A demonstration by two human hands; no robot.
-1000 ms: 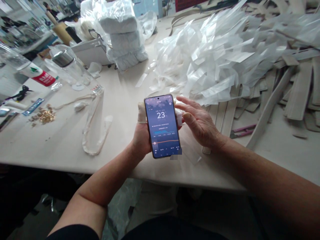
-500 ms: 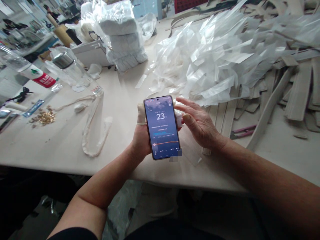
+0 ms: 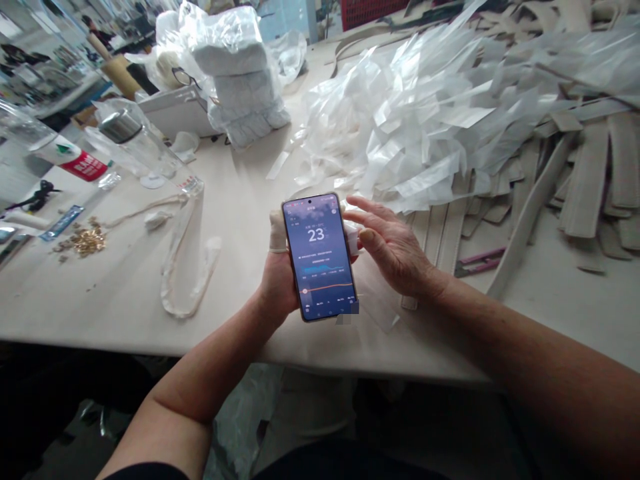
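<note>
A phone (image 3: pixel 321 257) with a lit blue screen showing a large "23" is held upright over the table's front part. My left hand (image 3: pixel 280 280) wraps round its left side and back, with a pale cover on the thumb. Fingertips of that hand show at the phone's right edge. My right hand (image 3: pixel 393 250) is beside the phone's upper right edge, fingers apart and pointing left, holding nothing that I can see. Under it lies a clear plastic sheet (image 3: pixel 383 310) on the table.
Clear plastic strips (image 3: pixel 415 127) are heaped behind my right hand, with beige straps (image 3: pixel 587 180) at the right. Wrapped white bundles (image 3: pixel 240 73) stand at the back. A glass bottle (image 3: pixel 143 143), small gold pieces (image 3: pixel 90 241) and a looped strip (image 3: pixel 175 293) are at the left.
The whole view has shifted slightly, so the table things, phone and hands appear a little further left. My hands keep nearly the same pose around the phone.
</note>
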